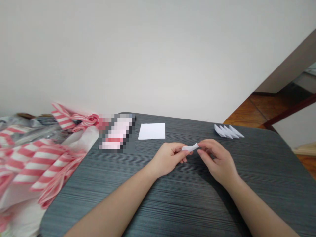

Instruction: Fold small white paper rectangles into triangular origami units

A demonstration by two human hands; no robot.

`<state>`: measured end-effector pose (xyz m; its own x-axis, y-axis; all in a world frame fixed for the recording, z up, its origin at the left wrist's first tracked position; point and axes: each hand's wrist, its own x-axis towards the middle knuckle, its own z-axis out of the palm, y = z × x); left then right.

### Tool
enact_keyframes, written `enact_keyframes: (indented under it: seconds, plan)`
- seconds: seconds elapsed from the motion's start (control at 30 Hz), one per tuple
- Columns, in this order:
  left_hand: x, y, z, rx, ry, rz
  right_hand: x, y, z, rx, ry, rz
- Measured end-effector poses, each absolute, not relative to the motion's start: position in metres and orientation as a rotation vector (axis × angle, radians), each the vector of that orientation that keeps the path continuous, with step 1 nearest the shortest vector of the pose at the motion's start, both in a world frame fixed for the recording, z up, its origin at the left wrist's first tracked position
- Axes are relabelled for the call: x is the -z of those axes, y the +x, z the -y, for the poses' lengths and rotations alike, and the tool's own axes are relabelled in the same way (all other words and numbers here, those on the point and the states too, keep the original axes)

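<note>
Both of my hands rest on a dark grey striped table (172,204), meeting near its middle. Between them is a small folded strip of white paper (190,147). My left hand (169,158) pinches its left end with curled fingers. My right hand (217,159) pinches its right end with thumb and fingertips. A flat white paper sheet (152,131) lies just beyond my left hand. A row of several folded white paper pieces (228,131) sits at the far right of the table, beyond my right hand.
A blurred pink and white object (117,135) lies on the table left of the sheet. Red and white striped bags (37,158) pile up beside the table's left edge. A pale wall stands behind; wooden floor (251,113) shows at the right.
</note>
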<state>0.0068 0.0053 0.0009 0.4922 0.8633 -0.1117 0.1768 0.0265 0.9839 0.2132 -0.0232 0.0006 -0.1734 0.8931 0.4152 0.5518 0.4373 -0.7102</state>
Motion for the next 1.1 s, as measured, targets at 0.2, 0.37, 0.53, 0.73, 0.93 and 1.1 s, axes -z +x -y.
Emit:
enact_keyframes:
  seconds: [0.2, 0.37, 0.53, 0.73, 0.93, 1.1]
  plan:
    - [-0.0025, 0.0076, -0.0051, -0.683, 1.447, -0.954, 0.0001, 0.2129, 0.0236, -0.5, -1.191, 1.812]
    - [-0.0015, 0.0073, -0.0047, -0.689, 1.439, -0.946, -0.0005, 0.2142, 0.023, -0.459, -1.215, 1.867]
    - [-0.0008, 0.0075, -0.0047, -0.698, 1.437, -0.945, 0.0001, 0.2139, 0.0237, -0.481, -1.215, 1.863]
    - [-0.0001, 0.008, -0.0053, -0.706, 1.446, -0.941, 0.0017, 0.2136, 0.0235, -0.496, -1.204, 1.858]
    - [0.0017, 0.0072, -0.0047, -0.701, 1.454, -0.946, 0.0017, 0.2141, 0.0228, -0.479, -1.195, 1.864]
    - [0.0012, 0.0071, -0.0048, -0.701, 1.496, -0.948, 0.0009, 0.2134, 0.0221, -0.509, -1.175, 1.859]
